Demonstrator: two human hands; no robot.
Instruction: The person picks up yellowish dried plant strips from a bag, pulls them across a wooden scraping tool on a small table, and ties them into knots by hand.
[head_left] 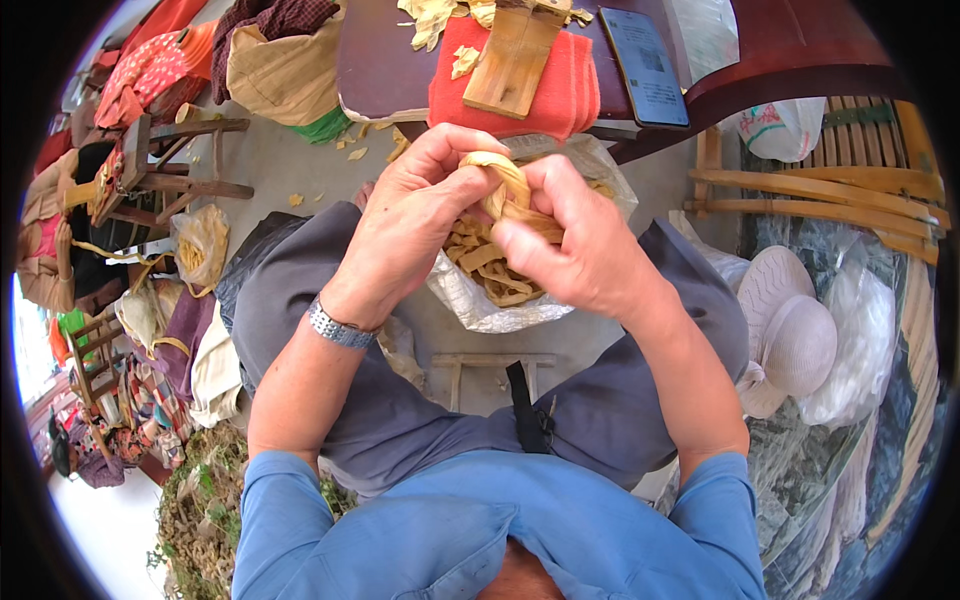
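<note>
Between my two hands is a coil of yellowish, flat strip [511, 184], bent into a loop and held up above a bag. My left hand [428, 195] pinches the loop's left side between thumb and fingers. On the other side my right hand [580, 232] grips the lower right part, its thumb pressed over the strip. Below them, between my knees, an open whitish plastic bag [490, 318] holds a heap of similar strips [485, 262]. What the strip is made of I cannot tell for sure.
Ahead, a dark red table [385, 70] bears a folded red towel [450, 95], a wooden block [515, 60] and a phone [645, 68]. At right are a bamboo chair [820, 190] and a pale hat [790, 330]. Wooden stools [185, 165] and seated people [45, 230] are at left.
</note>
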